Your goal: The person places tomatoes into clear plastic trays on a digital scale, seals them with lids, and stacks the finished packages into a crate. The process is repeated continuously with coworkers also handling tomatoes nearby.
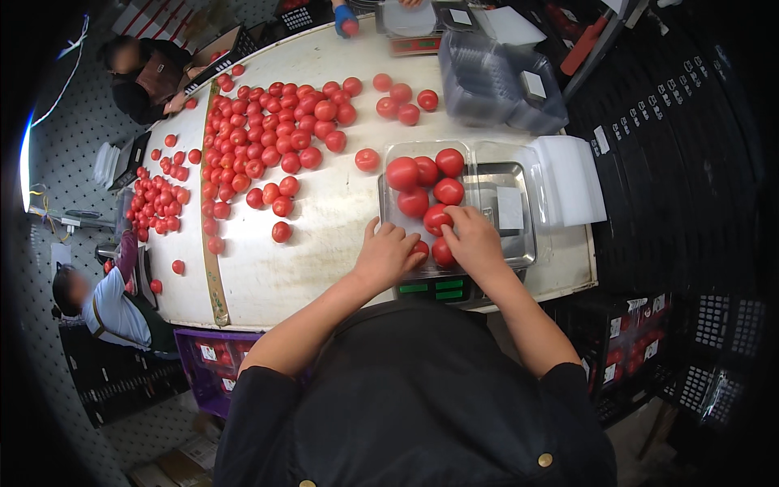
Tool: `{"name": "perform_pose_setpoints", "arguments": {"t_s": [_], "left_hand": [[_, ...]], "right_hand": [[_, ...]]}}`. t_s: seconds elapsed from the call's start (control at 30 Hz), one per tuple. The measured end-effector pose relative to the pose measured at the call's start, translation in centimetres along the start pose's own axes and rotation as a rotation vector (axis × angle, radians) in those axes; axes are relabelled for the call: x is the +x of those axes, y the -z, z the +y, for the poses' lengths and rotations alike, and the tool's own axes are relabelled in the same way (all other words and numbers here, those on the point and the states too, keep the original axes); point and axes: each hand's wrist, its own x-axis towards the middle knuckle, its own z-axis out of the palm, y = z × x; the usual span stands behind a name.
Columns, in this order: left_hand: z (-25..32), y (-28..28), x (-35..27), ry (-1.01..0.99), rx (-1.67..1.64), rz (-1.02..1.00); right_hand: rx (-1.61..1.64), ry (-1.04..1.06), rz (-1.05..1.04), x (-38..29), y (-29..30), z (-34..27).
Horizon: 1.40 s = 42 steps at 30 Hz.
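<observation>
A clear plastic punnet (398,149) with several red tomatoes in it rests on a digital scale with a steel pan (528,213). My left hand (387,254) is at the punnet's near left corner, its fingers and thumb around a tomato (420,248) that they partly cover. Over the punnet's right side, my right hand (476,240) has its fingertips on another tomato (435,219). Just below those fingers lies one more tomato (442,252). The punnet's clear lid spreads over the steel pan, with a white label (509,207) on it.
Many loose tomatoes (268,131) cover the left of the white table (328,268). Stacked punnets (481,85) and white foam sheets (569,179) stand at right. Two people (149,79) work at left; a blue-gloved hand (345,21) is opposite. A purple crate (198,377) sits below the table edge.
</observation>
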Motion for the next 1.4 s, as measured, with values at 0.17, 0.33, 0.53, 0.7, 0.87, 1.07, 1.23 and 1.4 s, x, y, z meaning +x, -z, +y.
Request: {"name": "perform_pose_setpoints", "arguments": {"t_s": [0.17,0.33,0.53,0.7,0.87,1.07,1.23,1.4], "left_hand": [[0.2,-0.6,0.6,-0.039,-0.028,0.018],[-0.2,-1.1,1.4,-0.027,-0.076,0.212],[-1.4,-0.6,2.7,0.022,-0.119,0.414],[-3.0,1.0,5.9,0.097,-0.061,0.582],[-4.3,1.9,8.4,0.097,0.007,0.364],[-4.8,2.2,9.0,0.283,-0.217,0.563],[-5.3,2.8,7.7,0.235,-0.304,0.526],[-5.5,3.6,7.1,0.289,-0.487,0.495]], "right_hand": [[-0.287,-0.082,-0.138,0.9,-3.3,-0.7],[-0.291,-0.13,-0.188,1.3,-3.6,-0.9],[-0.401,-0.036,-0.095,0.7,-1.5,0.2],[-0.308,0.048,-0.042,0.4,-0.7,0.2],[-0.285,0.074,-0.017,0.8,-1.7,-0.5],[-0.241,0.202,0.057,3.5,-6.1,-1.4],[-0.297,0.189,0.016,4.8,-6.2,-2.0],[-0.161,0.182,-0.233,3.1,-3.5,-1.5]]}}
